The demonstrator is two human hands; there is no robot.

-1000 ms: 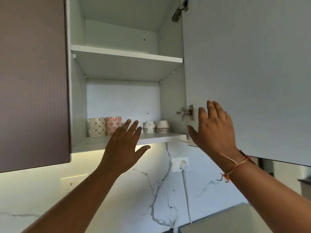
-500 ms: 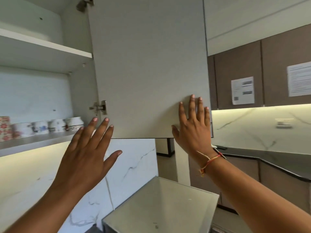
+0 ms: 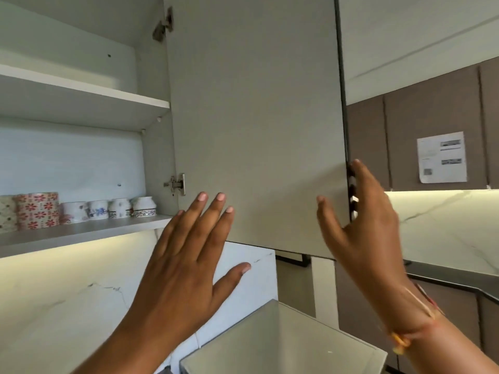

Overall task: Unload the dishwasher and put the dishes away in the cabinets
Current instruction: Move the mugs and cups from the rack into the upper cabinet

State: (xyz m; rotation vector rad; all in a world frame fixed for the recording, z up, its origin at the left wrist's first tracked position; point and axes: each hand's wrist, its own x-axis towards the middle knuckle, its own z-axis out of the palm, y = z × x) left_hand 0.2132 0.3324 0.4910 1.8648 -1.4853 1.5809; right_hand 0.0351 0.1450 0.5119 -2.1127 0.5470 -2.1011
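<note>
The upper cabinet stands open, its pale door (image 3: 256, 125) swung out toward me. My right hand (image 3: 359, 230) grips the door's free right edge, thumb on the inner face and fingers wrapped behind it. My left hand (image 3: 189, 260) hovers with spread straight fingers in front of the door's lower part, holding nothing. On the lower shelf (image 3: 81, 233) stand several patterned cups (image 3: 37, 210) and small white cups (image 3: 118, 207) in a row. The upper shelf (image 3: 81, 90) shows nothing on it.
Brown wall cabinets (image 3: 432, 136) with a paper notice (image 3: 441, 157) fill the right. A lit marble backsplash (image 3: 54, 292) runs below the shelf. A glass-topped box (image 3: 283, 344) sits below my hands, and a dark countertop (image 3: 459, 279) lies at right.
My right hand slid from lying flat on the door's inner face to gripping its right edge. The view turned slightly back left; my left hand stayed raised and spread.
</note>
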